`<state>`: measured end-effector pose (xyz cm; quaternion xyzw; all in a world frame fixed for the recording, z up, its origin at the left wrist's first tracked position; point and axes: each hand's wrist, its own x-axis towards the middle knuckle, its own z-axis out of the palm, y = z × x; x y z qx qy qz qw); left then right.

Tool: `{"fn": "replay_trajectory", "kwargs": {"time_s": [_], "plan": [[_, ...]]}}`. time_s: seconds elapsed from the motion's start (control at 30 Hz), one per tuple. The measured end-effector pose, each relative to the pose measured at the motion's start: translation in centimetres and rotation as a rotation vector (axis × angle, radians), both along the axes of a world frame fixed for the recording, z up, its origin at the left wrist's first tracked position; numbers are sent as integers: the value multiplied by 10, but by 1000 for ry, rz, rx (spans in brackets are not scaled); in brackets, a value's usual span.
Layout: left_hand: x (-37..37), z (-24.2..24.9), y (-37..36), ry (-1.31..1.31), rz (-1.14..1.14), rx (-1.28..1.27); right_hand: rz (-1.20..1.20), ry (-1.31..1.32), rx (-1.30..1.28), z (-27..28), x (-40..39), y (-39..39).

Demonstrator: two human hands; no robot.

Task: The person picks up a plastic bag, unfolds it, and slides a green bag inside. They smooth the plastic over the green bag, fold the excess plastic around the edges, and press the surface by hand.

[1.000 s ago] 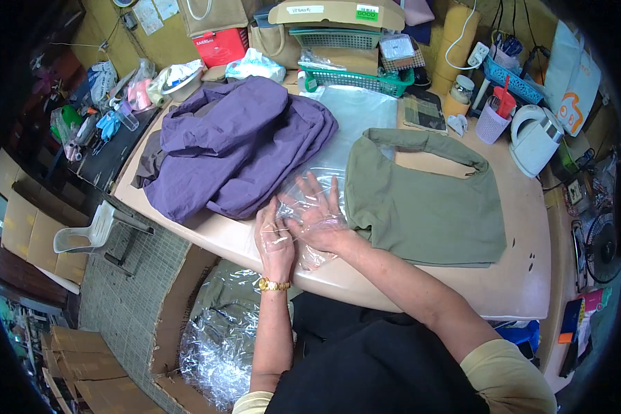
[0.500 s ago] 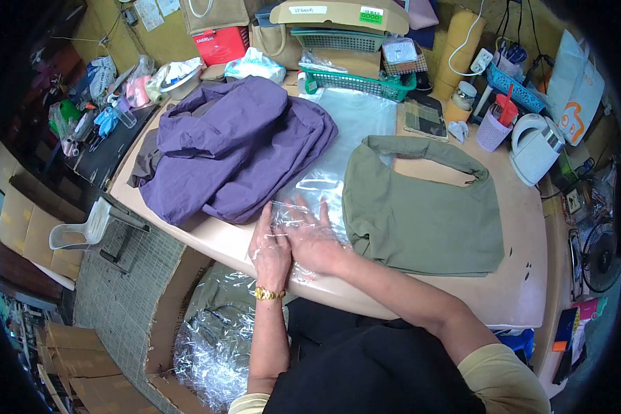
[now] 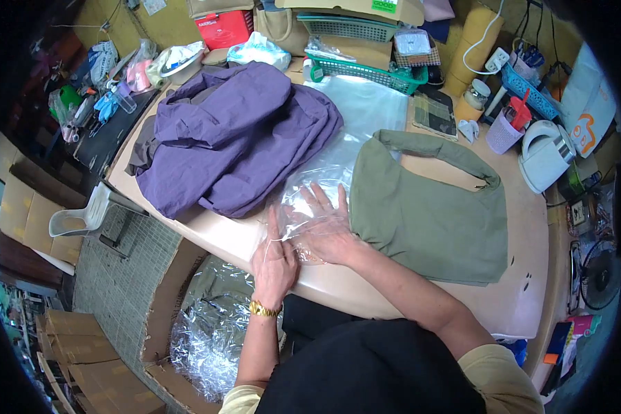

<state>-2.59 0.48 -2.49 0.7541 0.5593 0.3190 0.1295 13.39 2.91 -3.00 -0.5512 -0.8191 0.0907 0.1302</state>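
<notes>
The green label (image 3: 384, 5) on the cardboard box lid (image 3: 352, 10) at the back reads "GOOD". The bright red box (image 3: 225, 29) carries white lettering too small to read surely, and the pale blue-white bag (image 3: 590, 103) at right shows an orange logo.

The clear, glossy, crinkled plastic bag (image 3: 312, 181) lies at the front part of the smooth beige counter (image 3: 524, 290), between the purple fabric heap and the green bag. The right hand (image 3: 326, 233) has its fingers spread, with film lying over them; whether they are inside the bag or beneath it, I cannot tell. The left hand (image 3: 274, 268), a gold metal-link watch (image 3: 264, 309) on its wrist, touches the near edge of the film, its index finger extended and the others bent; whether they pinch the film is unclear.

Left of the hands, the purple woven-fabric heap (image 3: 221, 148) sits in soft, rounded folds. Right of them, the olive-green fabric bag (image 3: 428, 207) lies flat, its broad handle arching away. Frosted, flat plastic sheeting (image 3: 372, 103) stretches behind. Below the counter, an open brown cardboard box (image 3: 160, 303) holds shiny, crumpled clear plastic (image 3: 210, 345).
</notes>
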Motion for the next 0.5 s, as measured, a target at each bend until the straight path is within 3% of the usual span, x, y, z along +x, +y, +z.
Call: {"fn": "replay_trajectory", "kwargs": {"time_s": [0.13,0.2,0.3,0.4,0.5], "plan": [[0,-19,-8,40,56,143,35,-66,-99,11,-6,-1],[6,3,-26,53,65,-9,40,-208,-165,11,-6,3],[6,19,-51,-174,-21,-151,-3,-136,-125,19,1,9],[-5,-4,-56,-129,69,-199,-24,-167,-112,20,-18,-5],[-11,-19,-59,-230,46,-120,28,-1,-159,14,-36,-27]]}}
